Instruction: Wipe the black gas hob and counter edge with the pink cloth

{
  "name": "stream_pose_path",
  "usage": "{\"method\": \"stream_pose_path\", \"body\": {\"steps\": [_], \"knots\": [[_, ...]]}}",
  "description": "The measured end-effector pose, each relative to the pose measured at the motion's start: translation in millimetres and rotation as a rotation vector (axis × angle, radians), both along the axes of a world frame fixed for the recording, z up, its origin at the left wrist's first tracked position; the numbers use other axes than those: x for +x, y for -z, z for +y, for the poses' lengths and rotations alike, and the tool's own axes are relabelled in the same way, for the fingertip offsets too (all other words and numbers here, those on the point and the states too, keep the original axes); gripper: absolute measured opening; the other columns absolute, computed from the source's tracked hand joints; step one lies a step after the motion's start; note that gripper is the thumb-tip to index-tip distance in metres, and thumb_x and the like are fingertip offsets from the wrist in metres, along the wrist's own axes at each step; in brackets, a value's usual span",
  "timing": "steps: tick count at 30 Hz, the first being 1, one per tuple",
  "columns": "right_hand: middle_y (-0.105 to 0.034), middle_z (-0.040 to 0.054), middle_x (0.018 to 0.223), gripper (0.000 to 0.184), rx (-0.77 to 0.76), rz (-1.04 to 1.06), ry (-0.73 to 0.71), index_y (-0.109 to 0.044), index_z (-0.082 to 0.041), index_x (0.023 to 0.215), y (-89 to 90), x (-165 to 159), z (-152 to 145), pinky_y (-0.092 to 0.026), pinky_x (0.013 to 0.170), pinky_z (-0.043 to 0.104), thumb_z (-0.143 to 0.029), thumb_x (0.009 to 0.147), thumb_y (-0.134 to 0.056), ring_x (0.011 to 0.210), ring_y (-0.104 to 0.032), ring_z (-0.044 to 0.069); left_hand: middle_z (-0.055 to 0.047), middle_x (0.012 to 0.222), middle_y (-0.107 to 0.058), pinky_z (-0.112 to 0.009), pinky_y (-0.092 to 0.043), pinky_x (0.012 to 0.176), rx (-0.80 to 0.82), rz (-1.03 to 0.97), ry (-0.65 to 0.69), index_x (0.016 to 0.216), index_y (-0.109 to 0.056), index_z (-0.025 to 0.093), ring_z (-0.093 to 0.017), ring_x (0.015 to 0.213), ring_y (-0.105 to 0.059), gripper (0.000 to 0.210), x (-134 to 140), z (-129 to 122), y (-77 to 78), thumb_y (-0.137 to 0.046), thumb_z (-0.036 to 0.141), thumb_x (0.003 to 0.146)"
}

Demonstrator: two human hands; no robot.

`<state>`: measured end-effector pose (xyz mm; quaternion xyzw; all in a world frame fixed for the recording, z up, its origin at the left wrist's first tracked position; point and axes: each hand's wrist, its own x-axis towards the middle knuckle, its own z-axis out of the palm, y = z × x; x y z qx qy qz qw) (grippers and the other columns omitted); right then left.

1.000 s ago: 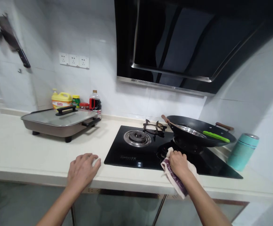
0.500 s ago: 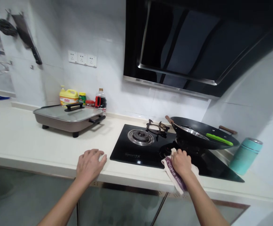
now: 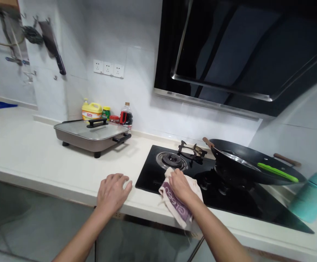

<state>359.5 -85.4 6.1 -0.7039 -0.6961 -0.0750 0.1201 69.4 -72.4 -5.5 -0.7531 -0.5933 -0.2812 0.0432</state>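
My right hand (image 3: 178,185) presses a white and purple cloth (image 3: 189,182) onto the front left of the black gas cooktop (image 3: 158,160), its fingers closed on the fabric. One end of the cloth hangs over the counter's front edge. Just behind the hand lies the round left burner (image 3: 171,160), with its pan support (image 3: 192,151) lifted off and set at the back. My left hand (image 3: 113,191) rests on the counter's front edge, left of the cooktop, fingers loosely spread and holding nothing.
A black wok (image 3: 256,160) with a green-handled utensil (image 3: 278,171) sits on the right burner. Beside it stands a turquoise tumbler (image 3: 312,196). An electric pan with a glass lid (image 3: 79,142) is on the left counter, bottles behind it. The range hood (image 3: 229,54) overhangs the back.
My right hand has slid the cloth leftward across the cooktop, from in front of the wok to in front of the left burner. My left hand stays on the counter edge. The view has turned slightly.
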Motion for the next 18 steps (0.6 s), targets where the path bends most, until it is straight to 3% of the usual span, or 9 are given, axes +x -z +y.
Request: {"method": "stream_pose_path", "body": {"steps": [4, 8, 13, 16, 18], "knots": [[-0.062, 0.0187, 0.123, 0.039, -0.053, 0.039, 0.144, -0.066, -0.009, 0.117, -10.8, 30.9, 43.5, -0.041, 0.098, 0.033, -0.016, 0.105, -0.029, 0.111, -0.059, 0.024, -0.008, 0.128, -0.075, -0.043, -0.043, 0.102, 0.005, -0.025, 0.000, 0.108, -0.080, 0.025, -0.031, 0.123, -0.061, 0.037, -1.7, 1.0, 1.9, -0.047, 0.040, 0.097], [-0.065, 0.0166, 0.125, 0.036, -0.154, 0.052, 0.247, -0.063, -0.010, 0.122, -28.2, 73.9, 59.2, -0.044, 0.094, 0.033, -0.019, 0.105, -0.033, 0.107, -0.063, 0.022, -0.007, 0.127, -0.076, -0.044, -0.044, 0.101, 0.024, -0.030, 0.014, 0.109, -0.080, 0.026, -0.031, 0.122, -0.062, 0.037, -2.2, 3.3, 6.5, -0.048, 0.041, 0.097], [-0.066, 0.0139, 0.132, 0.045, -0.269, 0.021, 0.244, -0.053, -0.019, 0.145, -52.1, 90.4, 42.4, -0.043, 0.095, 0.035, -0.038, 0.105, -0.045, 0.116, -0.063, 0.026, -0.006, 0.126, -0.076, -0.042, -0.044, 0.101, 0.032, -0.050, 0.023, 0.111, -0.079, 0.027, -0.030, 0.121, -0.062, 0.036, -1.8, 3.2, 9.2, -0.049, 0.042, 0.098], [-0.058, 0.0123, 0.144, 0.067, -0.300, -0.038, 0.203, -0.047, -0.032, 0.152, -56.9, 86.7, 18.5, -0.040, 0.102, 0.047, -0.054, 0.092, -0.066, 0.129, -0.054, 0.035, -0.006, 0.124, -0.077, -0.043, -0.044, 0.101, 0.025, -0.067, 0.037, 0.110, -0.079, 0.026, -0.029, 0.119, -0.063, 0.035, -1.3, 2.1, 8.5, -0.050, 0.041, 0.098], [-0.055, 0.0109, 0.144, 0.067, -0.328, -0.083, 0.159, -0.052, -0.035, 0.147, -56.7, 86.5, 6.0, -0.040, 0.102, 0.048, -0.053, 0.086, -0.072, 0.131, -0.051, 0.037, -0.006, 0.124, -0.077, -0.043, -0.044, 0.101, 0.032, -0.068, 0.045, 0.111, -0.079, 0.027, -0.030, 0.119, -0.063, 0.035, -1.3, 1.9, 8.6, -0.049, 0.041, 0.098]]}}
